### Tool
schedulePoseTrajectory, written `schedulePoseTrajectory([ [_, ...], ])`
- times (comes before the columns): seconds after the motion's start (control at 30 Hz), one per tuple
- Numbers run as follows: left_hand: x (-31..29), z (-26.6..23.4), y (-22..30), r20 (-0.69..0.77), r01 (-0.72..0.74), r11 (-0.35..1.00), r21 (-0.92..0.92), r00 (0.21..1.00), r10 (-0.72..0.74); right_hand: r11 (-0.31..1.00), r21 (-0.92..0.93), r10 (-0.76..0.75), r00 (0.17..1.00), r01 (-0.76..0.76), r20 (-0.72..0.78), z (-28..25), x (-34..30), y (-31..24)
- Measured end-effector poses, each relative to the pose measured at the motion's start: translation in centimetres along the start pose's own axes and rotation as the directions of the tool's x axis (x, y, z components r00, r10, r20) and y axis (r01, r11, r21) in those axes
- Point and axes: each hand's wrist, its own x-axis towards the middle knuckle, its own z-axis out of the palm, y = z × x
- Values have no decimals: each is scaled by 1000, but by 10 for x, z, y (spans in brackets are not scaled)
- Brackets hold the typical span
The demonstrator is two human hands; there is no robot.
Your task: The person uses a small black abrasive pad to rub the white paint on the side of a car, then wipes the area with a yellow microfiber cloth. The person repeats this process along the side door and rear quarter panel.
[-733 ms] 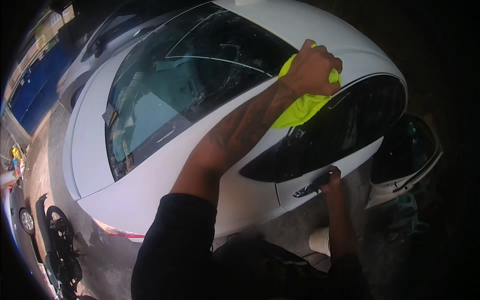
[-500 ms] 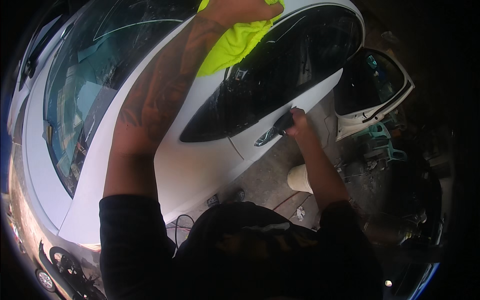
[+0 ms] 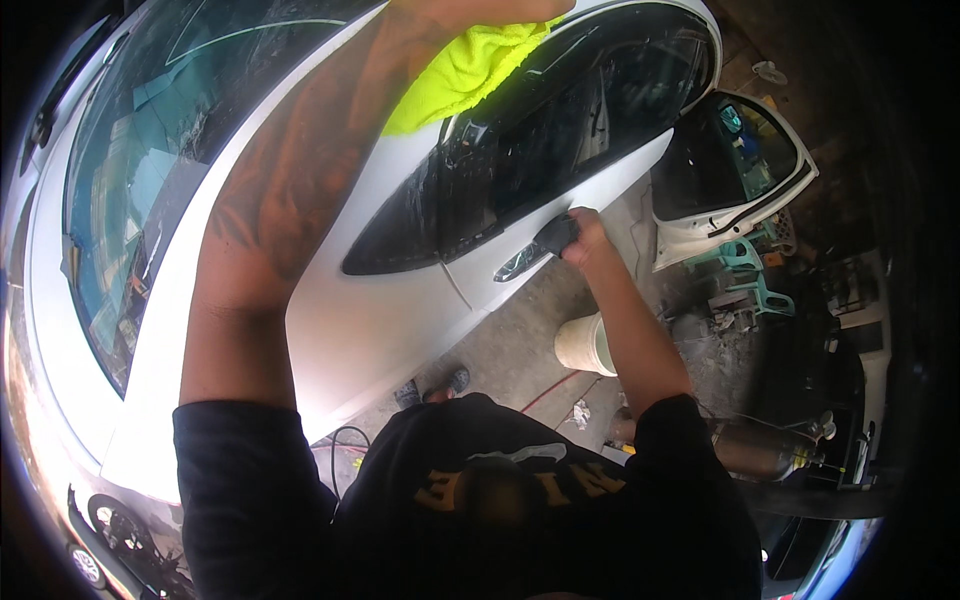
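Note:
At the top edge of the picture, my left hand (image 3: 510, 9) is partly cut off; it is closed over a bright yellow-green cloth (image 3: 475, 75). The cloth lies against the roof edge of a white car (image 3: 385, 330), above its dark side window (image 3: 540, 130). Lower and to the right, my right hand (image 3: 587, 240) grips the black end of what looks like the car's side mirror (image 3: 521, 262), which has a shiny face. My fingertips there are partly hidden behind the black part.
The car's windshield (image 3: 150, 180) is at left. An open white door (image 3: 735, 165) stands at right, near green plastic chairs (image 3: 755, 275). A pale bucket (image 3: 582, 345) sits on the concrete floor by my right forearm. A black cable (image 3: 340, 440) loops beside my left sleeve.
The picture has brightened and the scene has shifted slightly left. My left hand now sits closer to the top edge, with the cloth still under it. My right hand keeps its grip.

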Motion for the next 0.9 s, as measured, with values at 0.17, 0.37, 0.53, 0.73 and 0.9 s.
schedulePoseTrajectory([
  [0.17,-1,1,-1,-8,0,1000,2,1000,0,994,-92,-58,998,60,26,5,14,6],
  [0.37,0,5,7,4,15,1000,-25,1000,-15,967,-219,-160,981,132,-114,-7,21,13],
  [0.53,1,2,9,7,10,1000,-25,1000,-10,997,66,-41,995,47,-89,-11,-7,2],
  [0.73,-1,1,1,-5,-6,1000,-16,1000,6,997,0,-82,989,82,-122,30,-16,14],
  [0.9,-1,3,8,4,3,999,-48,1000,-3,976,57,-193,952,212,-237,3,19,23],
])
